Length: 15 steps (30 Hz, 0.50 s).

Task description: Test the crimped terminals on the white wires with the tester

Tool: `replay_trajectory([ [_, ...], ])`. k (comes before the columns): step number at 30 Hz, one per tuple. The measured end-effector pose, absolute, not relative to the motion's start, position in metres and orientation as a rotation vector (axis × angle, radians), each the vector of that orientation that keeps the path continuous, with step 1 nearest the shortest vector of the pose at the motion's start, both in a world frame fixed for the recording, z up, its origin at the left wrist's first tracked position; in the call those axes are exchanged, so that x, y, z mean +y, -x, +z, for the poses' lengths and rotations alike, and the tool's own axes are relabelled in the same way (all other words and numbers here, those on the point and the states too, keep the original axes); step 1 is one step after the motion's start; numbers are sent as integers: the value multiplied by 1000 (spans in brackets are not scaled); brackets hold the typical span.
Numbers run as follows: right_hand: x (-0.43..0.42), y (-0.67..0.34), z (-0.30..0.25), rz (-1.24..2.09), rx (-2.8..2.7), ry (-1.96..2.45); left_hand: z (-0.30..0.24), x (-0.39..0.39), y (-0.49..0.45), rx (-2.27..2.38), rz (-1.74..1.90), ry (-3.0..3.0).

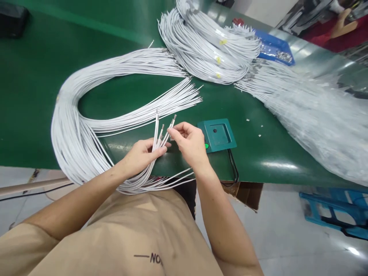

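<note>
Several white wires point(155, 132) stand upright in the grip of my left hand point(143, 153), their bare metal ends pointing away from me. Thumb and fingers of my right hand point(189, 143) pinch at the ends of these wires on their right side. The wires trail down from my left hand in a loop over the table's front edge, close to my body. A large curved bundle of white wires point(67, 115) lies on the table to the left, its cut ends fanned toward the middle. Just right of my right hand sits a small green device point(218, 134) with a square recess and a lit green button.
Coiled white wires point(207, 46) are piled at the back, with yellow marks. A blue tray point(276, 48) holds small metal parts. Plastic-covered wires point(322, 115) spread over the right side. A black cable point(234, 168) hangs off the edge; a blue stool point(333, 211) stands on the floor.
</note>
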State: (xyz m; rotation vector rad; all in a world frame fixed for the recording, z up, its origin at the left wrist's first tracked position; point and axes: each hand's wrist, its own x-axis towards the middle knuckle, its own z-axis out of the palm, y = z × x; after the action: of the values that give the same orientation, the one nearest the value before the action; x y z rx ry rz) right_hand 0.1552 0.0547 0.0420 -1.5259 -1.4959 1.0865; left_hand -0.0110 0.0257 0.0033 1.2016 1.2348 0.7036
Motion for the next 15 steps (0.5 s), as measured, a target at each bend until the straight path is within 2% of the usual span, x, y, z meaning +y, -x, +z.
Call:
replay_trajectory([
  [6,45,-144,30,1236,-1284,1437,4,28,8,1113,986,-812],
  [11,43,-136,27,1443,-1156,1378,7,33,4,1128,948,-891],
  [15,48,-139,28,1469,-1042,1325,13,32,4,1128,860,-928],
])
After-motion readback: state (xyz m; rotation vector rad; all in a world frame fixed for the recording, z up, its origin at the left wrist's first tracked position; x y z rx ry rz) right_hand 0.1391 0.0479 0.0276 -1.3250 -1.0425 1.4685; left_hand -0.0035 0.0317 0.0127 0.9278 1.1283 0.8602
